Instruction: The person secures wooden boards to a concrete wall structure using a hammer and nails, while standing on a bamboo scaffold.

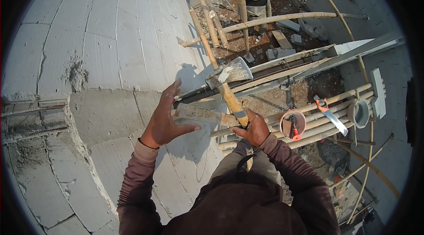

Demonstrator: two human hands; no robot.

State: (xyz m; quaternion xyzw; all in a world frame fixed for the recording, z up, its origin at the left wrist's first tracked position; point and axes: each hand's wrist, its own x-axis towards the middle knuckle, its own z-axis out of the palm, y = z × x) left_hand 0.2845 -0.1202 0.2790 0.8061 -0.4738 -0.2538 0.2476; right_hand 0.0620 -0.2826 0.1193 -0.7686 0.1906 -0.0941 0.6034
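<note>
My right hand (255, 129) is closed round the yellow, dark-banded lower end of a trowel-like tool's wooden handle (230, 98). The tool's broad grey head (242, 68), smeared with pale mortar, points away from me. My left hand (161, 118) is open, thumb and fingers spread, with nothing visible in it. Beside its fingers is the end of a weathered wooden board (205, 114), which runs behind the tool's handle; I cannot tell whether they touch. The grey block wall (101, 53) rises to my left, with a rough mortar patch.
Bamboo poles (313, 125) form a platform at the right, bearing a bucket (293, 122) with tools, a handsaw (330, 114) and a grey container (360, 112). A person (258, 7) stands far below among rubble. Bamboo scaffolding (282, 16) crosses the far side.
</note>
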